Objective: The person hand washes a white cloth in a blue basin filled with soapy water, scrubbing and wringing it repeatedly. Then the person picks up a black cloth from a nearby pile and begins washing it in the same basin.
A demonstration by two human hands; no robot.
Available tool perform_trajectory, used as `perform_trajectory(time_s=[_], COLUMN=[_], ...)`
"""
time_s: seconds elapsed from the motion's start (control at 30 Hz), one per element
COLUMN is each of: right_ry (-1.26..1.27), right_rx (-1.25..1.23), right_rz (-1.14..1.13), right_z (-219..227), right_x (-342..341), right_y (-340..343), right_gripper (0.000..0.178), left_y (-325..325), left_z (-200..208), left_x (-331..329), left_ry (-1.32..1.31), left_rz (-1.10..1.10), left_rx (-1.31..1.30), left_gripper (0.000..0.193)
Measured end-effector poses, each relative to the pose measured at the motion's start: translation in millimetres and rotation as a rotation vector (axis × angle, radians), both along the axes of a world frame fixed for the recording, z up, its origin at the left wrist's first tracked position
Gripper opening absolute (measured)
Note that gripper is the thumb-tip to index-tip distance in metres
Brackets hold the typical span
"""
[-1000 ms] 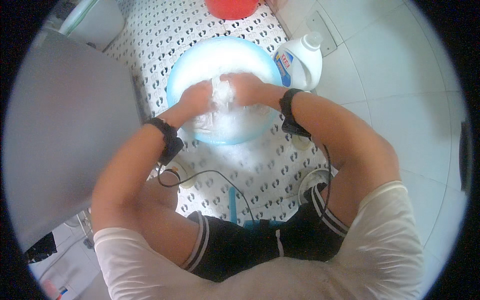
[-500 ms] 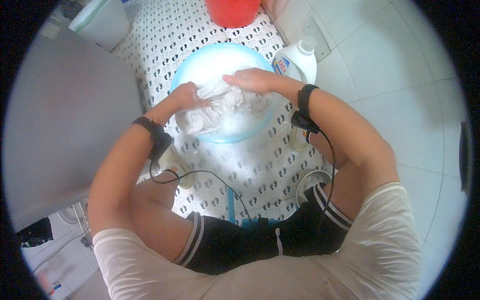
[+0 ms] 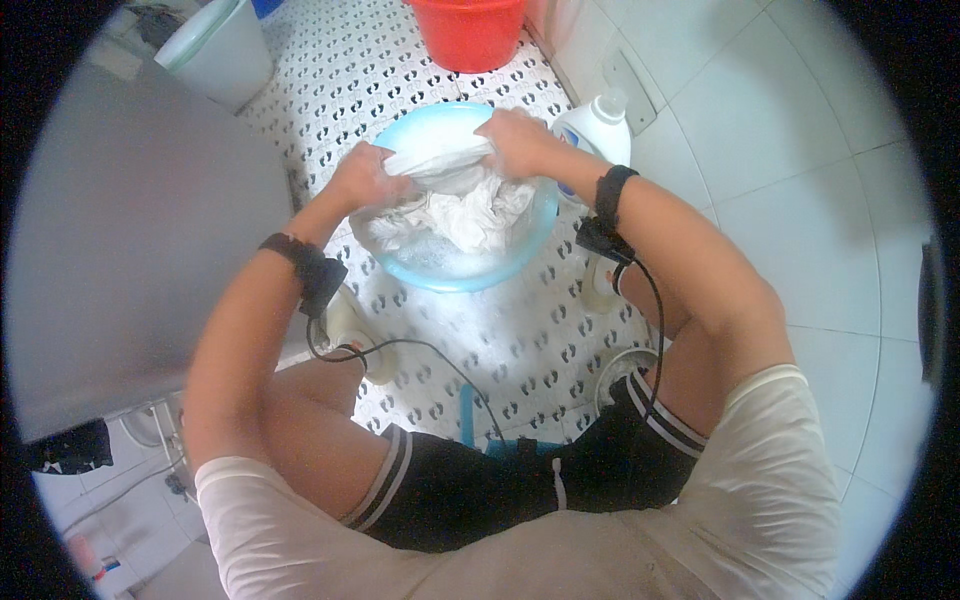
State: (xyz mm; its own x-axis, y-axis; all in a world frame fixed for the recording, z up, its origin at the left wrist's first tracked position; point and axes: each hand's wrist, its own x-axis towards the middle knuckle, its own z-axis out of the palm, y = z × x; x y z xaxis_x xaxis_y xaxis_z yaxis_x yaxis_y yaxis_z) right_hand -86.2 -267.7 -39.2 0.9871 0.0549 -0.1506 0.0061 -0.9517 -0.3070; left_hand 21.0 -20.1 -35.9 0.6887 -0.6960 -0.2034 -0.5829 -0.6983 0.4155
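A light-blue round basin [image 3: 440, 280] with sudsy water stands on the floor in front of me. In it lies a wet, crumpled white cloth garment [image 3: 470, 215], part of it stretched up between my hands. My left hand [image 3: 370, 178] grips the cloth at the basin's left side, its fingers closed. Opposite, my right hand [image 3: 515, 140] is closed on the cloth near the far right rim. The cloth's lower part bunches in the suds; its exact kind cannot be made out.
A white jug-like bottle [image 3: 600, 130] stands right of the basin by the tiled wall [image 3: 760, 150]. Beyond the basin is a red bucket [image 3: 468, 35]; a white bin [image 3: 225, 60] stands far left. A grey panel [image 3: 150, 240] flanks my left arm. Cables run from both wrist straps.
Both hands have moved slightly, the right one toward the far rim, pulling a band of cloth taut between them. More of the bunched cloth shows below. The view has shifted a little.
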Motion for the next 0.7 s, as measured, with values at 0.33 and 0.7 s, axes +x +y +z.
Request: perform_trajectory(time_s=[0.33,0.7], right_ry=[-0.28,-0.542], right_rx=[0.157,0.244], right_rz=[0.093,0.135], right_z=[27,66], right_x=[21,39], right_y=[-10,-27], right_gripper=[0.028,0.021], left_y=[-1,-15], left_z=[23,70], left_x=[25,24], left_ry=[-0.006,-0.109], left_rz=[0.091,0.115], left_rx=[-0.166,-0.419], left_gripper=[0.042,0.035])
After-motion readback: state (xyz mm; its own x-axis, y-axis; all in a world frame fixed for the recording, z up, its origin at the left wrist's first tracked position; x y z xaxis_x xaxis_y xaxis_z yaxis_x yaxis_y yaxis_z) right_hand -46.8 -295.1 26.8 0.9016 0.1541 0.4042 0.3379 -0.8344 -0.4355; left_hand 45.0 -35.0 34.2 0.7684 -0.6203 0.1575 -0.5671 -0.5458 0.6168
